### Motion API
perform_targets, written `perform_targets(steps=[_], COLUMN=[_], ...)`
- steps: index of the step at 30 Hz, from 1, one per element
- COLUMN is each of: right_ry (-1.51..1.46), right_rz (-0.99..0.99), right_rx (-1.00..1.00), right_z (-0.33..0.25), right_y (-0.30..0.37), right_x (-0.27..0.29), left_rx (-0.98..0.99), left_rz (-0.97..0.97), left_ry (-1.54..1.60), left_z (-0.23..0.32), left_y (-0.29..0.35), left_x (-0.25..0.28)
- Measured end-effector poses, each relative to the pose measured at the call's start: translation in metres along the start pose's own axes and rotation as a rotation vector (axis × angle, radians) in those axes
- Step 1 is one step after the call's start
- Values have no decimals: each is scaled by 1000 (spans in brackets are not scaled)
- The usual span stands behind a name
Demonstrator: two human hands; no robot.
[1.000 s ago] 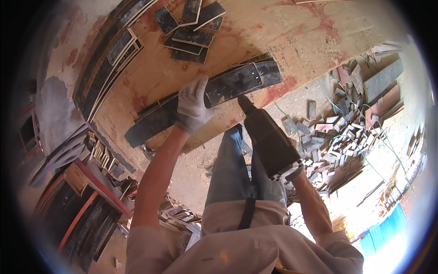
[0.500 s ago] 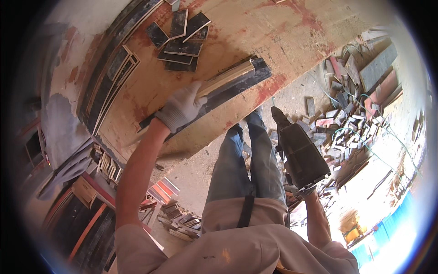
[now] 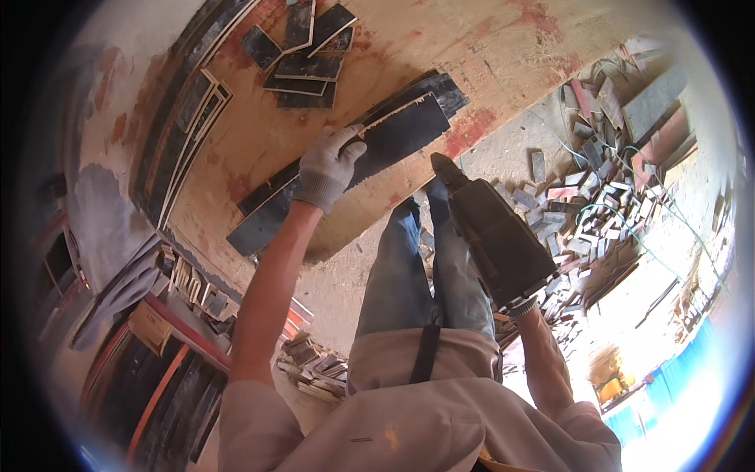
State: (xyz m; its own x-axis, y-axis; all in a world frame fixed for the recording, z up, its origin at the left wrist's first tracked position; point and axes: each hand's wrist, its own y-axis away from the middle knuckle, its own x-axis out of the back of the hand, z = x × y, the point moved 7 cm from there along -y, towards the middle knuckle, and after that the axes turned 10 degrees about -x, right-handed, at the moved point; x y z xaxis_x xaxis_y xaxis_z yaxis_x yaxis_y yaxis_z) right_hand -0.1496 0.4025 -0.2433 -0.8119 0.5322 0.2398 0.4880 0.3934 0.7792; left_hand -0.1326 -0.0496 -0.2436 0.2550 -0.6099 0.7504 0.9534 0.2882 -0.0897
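My left hand (image 3: pixel 324 167), in a pale knitted glove, grips a long black-faced plywood strip (image 3: pixel 399 140) at mid-length, with its thumb over the top and the fingers at its rough, pale far edge. The strip lies slanting across the brown work table (image 3: pixel 409 47), over another dark strip (image 3: pixel 450 93) that shows along its far side and right end. My right hand (image 3: pixel 522 307), gloved too, is mostly hidden behind a dark, boxy tool (image 3: pixel 499 240) with a pointed nose. The tool is held to the right of my legs, its nose near the table's front edge.
Several short black boards (image 3: pixel 311 67) lie piled at the table's far side. Long curved strips (image 3: pixel 189 134) line its left edge. On the right, the floor holds a heap of wood offcuts (image 3: pixel 586 236) and a thin green hose (image 3: pixel 629 224). Further stacked wood (image 3: pixel 314 366) sits at lower left.
The plywood strip has tipped from its pale edge to show its black face, shifting toward me. My left hand has moved slightly right. The tool has come up and left, nearer the table.
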Motion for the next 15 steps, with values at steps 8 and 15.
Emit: perform_targets(steps=[8,15], right_ry=[77,158], right_rz=[-66,-97], right_rx=[52,35], right_z=[-20,-40], right_y=[-43,-70], right_x=[-29,-29], left_rx=[-67,238], left_rz=[347,318], left_ry=[-376,-396], left_z=[9,-13], left_y=[14,17], left_x=[15,2])
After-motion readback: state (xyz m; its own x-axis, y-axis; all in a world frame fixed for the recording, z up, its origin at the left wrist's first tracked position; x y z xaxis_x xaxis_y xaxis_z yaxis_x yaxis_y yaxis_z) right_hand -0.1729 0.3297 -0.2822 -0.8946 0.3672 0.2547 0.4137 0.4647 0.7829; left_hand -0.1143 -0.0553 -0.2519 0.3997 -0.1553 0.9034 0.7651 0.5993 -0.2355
